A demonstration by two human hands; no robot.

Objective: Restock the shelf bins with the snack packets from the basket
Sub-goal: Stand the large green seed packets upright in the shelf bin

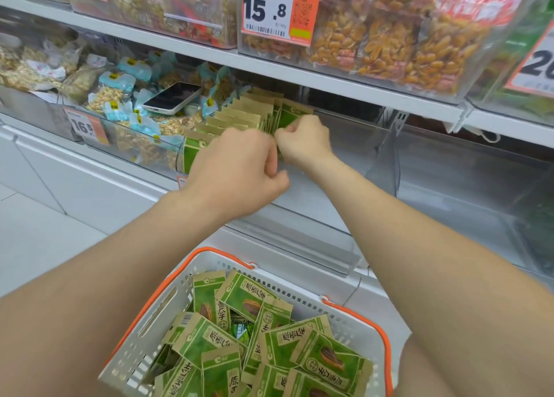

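A white basket with orange handles (353, 309) sits low in front of me, holding several green and tan snack packets (299, 345). In a clear shelf bin (338, 225) a row of the same packets (242, 114) stands upright at the left end. My right hand (302, 140) pinches the rightmost green packet of that row. My left hand (236, 171) hovers in front of the row with fingers curled; whether it holds a packet is hidden behind the knuckles.
A phone (172, 97) lies on nut packets (141, 132) in the bin to the left. Above, a shelf carries clear bins of orange snacks (389, 39) with a 15.8 price tag (269, 9). The right part of the packet bin shows bare plastic.
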